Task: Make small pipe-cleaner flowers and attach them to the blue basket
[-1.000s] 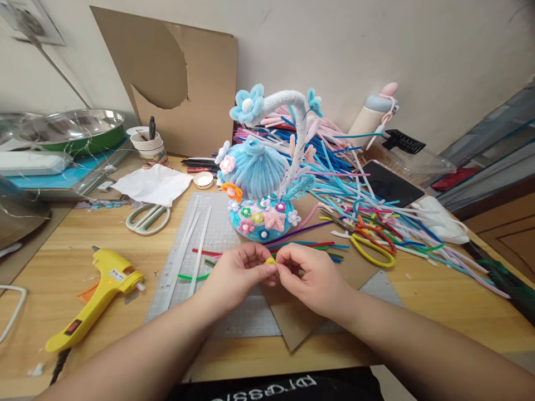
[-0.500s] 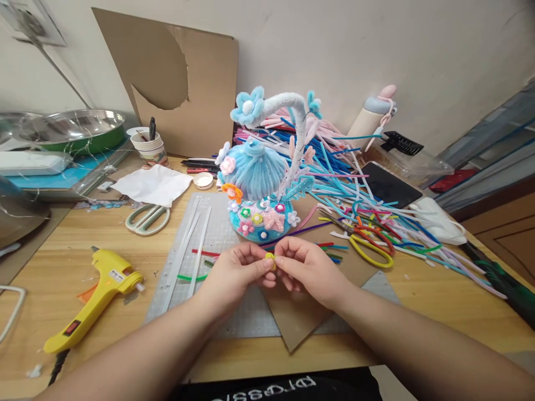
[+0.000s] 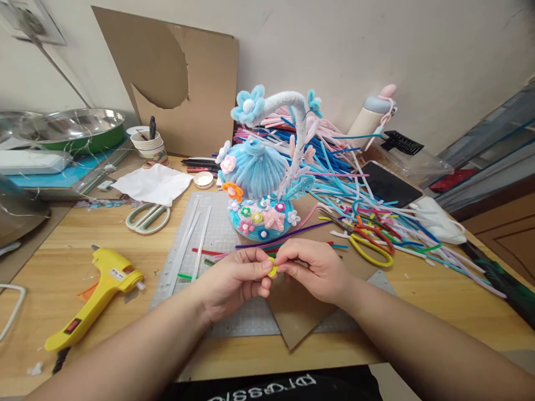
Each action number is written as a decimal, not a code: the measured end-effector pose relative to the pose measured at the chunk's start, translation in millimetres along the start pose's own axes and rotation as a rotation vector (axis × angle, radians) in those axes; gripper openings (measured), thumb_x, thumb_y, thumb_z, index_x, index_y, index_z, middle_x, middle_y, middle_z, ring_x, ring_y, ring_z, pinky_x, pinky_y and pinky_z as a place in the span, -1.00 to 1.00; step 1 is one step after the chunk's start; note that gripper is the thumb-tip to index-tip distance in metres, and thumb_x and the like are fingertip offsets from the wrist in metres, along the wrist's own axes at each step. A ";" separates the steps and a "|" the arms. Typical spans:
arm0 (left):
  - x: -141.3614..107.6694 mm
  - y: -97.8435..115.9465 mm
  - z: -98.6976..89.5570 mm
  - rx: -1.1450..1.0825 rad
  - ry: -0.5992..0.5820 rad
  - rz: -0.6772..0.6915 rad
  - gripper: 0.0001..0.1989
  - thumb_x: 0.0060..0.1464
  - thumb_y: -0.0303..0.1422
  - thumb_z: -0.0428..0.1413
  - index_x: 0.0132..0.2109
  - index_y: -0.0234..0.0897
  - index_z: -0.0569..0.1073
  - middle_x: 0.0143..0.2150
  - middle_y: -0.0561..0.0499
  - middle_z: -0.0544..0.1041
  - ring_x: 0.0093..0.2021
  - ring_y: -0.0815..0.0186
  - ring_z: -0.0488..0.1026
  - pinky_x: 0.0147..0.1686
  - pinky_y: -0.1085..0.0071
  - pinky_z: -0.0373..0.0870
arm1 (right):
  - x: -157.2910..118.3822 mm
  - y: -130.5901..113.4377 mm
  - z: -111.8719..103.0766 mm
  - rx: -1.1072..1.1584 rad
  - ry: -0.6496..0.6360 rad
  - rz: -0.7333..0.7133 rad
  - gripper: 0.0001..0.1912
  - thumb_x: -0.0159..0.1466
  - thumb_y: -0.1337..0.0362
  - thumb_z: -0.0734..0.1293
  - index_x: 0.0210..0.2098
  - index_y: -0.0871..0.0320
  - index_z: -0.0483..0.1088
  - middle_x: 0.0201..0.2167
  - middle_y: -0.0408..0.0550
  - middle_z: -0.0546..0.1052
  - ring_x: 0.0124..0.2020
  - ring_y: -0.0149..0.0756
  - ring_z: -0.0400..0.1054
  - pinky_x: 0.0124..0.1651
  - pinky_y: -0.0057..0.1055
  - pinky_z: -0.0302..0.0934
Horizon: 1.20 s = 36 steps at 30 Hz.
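Note:
Between my two hands is a small, curled piece of yellow pipe cleaner (image 3: 272,268), its exact shape partly covered by fingers. My left hand (image 3: 240,278) pinches it from the left with thumb and fingers. From the other side, my right hand (image 3: 313,270) grips its edge between thumb and fingertips. Just beyond them stands a fuzzy blue lamp-like craft piece (image 3: 261,170) with a white curved stem, a round base and several small pipe-cleaner flowers. Short coloured pipe cleaners lie behind and under my hands. A cardboard piece (image 3: 292,328) rests below on a grey cutting mat (image 3: 234,328).
A yellow glue gun (image 3: 100,295) lies at left, near green-handled scissors (image 3: 148,219) and a white tissue (image 3: 152,184). Yellow-handled pliers (image 3: 371,250) and a pile of pipe cleaners (image 3: 334,161) are at right. Cardboard (image 3: 209,89) leans on the wall.
The yellow piece has turned and sits slightly lower, showing more of its curled shape. My right hand has tilted, with its fingers drawn closer together; my left palm is turned up more.

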<state>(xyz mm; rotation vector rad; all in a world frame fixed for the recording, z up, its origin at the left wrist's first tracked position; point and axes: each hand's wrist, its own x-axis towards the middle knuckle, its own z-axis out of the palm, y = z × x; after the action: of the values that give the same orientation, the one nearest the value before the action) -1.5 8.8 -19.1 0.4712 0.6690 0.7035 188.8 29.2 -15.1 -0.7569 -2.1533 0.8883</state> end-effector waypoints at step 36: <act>2.2 -6.3 4.8 0.136 -0.016 0.182 -0.80 -0.10 -0.39 0.30 -0.39 -0.38 0.43 -0.56 0.07 0.48 -0.57 0.47 0.42 -0.50 0.56 0.36 | -3.7 -8.0 10.2 -0.080 0.084 0.044 -0.93 0.17 0.37 0.22 -0.40 0.14 0.33 -0.59 -0.18 0.47 -0.62 -0.49 0.27 -0.57 -0.60 0.16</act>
<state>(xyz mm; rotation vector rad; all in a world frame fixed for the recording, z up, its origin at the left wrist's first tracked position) 5.8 5.3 -20.4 0.6680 0.6672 0.8279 181.2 18.0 -15.8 -0.8695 -2.1160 0.7825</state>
